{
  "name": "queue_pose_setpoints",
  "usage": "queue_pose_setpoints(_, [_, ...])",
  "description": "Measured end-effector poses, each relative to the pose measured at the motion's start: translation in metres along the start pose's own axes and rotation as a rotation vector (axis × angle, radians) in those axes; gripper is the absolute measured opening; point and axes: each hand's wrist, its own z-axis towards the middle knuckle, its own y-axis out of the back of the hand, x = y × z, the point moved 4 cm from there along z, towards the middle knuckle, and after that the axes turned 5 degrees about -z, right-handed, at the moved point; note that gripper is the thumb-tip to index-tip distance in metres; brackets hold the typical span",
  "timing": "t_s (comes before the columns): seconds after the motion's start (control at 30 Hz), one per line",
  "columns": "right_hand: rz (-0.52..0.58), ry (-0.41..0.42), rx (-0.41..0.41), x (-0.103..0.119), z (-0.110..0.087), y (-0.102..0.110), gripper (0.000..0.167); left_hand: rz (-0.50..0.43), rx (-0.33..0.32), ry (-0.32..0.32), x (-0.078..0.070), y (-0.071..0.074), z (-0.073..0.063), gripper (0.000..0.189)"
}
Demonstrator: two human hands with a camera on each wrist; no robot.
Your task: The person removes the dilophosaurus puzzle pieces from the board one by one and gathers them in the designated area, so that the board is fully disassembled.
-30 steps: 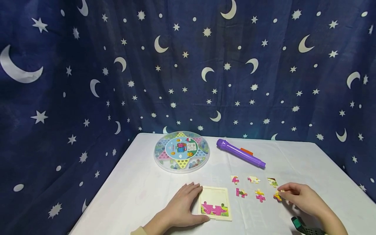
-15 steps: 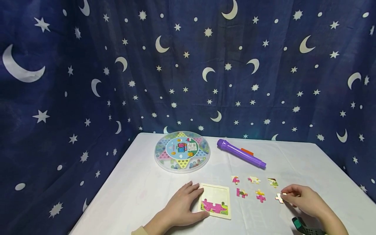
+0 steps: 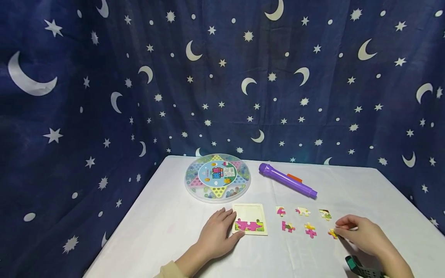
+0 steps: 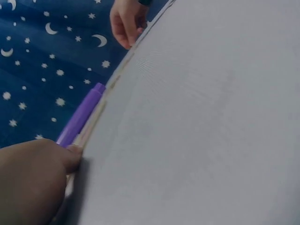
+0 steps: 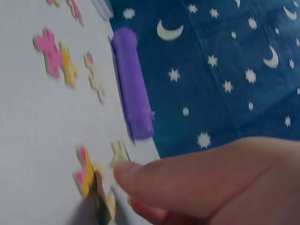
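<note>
My left hand (image 3: 216, 234) grips the left side of a shallow wooden puzzle frame (image 3: 248, 206), thumb at its lower left corner and fingertips on its upper left. Pink and green pieces fill the frame's near part. In the left wrist view the thumb (image 4: 72, 157) lies at the frame's edge. My right hand (image 3: 361, 233) pinches a puzzle piece (image 5: 101, 204), blurred and mostly edge-on in the right wrist view. Close by its fingertips is a yellow-and-pink puzzle piece (image 3: 333, 233). Several loose puzzle pieces (image 3: 310, 230) lie in two rows between the hands.
Behind the pieces lies a purple toy microphone (image 3: 288, 181) with an orange part. A round, clear-lidded Chinese checkers set (image 3: 218, 173) with marbles sits at the back left. The white-covered table (image 3: 156, 208) meets a dark blue curtain (image 3: 222, 77) with moons and stars.
The left hand has shifted the frame away from the body, and it looks flatter. By the right hand, a pale piece surface has given way to a yellow one; that hand has barely moved.
</note>
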Motion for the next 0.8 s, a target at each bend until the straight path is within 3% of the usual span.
queue_pose_setpoints(0.3, [0.011, 0.191, -0.100, 0.062, -0.013, -0.011, 0.021, 0.043, -0.056, -0.056, 0.000, -0.003, 0.012, 0.058])
queue_pose_setpoints(0.53, [0.019, 0.337, -0.157, 0.113, -0.021, -0.038, 0.007, 0.008, -0.056, -0.026, 0.002, -0.002, 0.013, 0.057])
queue_pose_setpoints(0.8, [0.002, 0.565, -0.116, 0.166, -0.023, -0.074, 0.012, -0.047, -0.038, -0.013, 0.004, -0.001, 0.008, 0.054])
